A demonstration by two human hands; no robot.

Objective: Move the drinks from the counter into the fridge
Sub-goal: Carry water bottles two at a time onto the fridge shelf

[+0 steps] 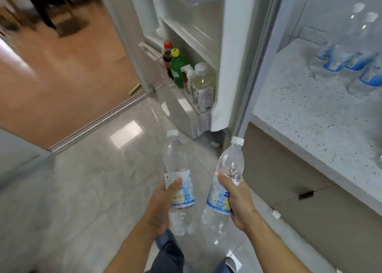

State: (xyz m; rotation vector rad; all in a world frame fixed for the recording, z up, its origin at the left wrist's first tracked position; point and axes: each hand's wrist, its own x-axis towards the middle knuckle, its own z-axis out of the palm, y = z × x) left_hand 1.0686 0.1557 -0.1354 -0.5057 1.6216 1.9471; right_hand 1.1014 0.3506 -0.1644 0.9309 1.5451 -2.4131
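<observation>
Standing open at twelve o'clock, the fridge (pixel 206 35) is showing a door shelf (pixel 186 107) holding a green bottle (pixel 178 70) and a pale bottle (pixel 203 86). At two o'clock, the counter (pixel 310 111) is carrying more water bottles (pixel 351 51). I am gripping one water bottle (pixel 179 175) in my left hand (pixel 163 206), fingers wrapping its label, and another bottle (pixel 224 181) in my right hand (pixel 237 200).

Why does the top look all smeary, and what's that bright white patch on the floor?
Head view: motion blur smears the bottles on the counter and the far room; the two held bottles are sharper. The white patch is glare on the glossy floor tile. The wide lens bends the fridge door edge.
</observation>
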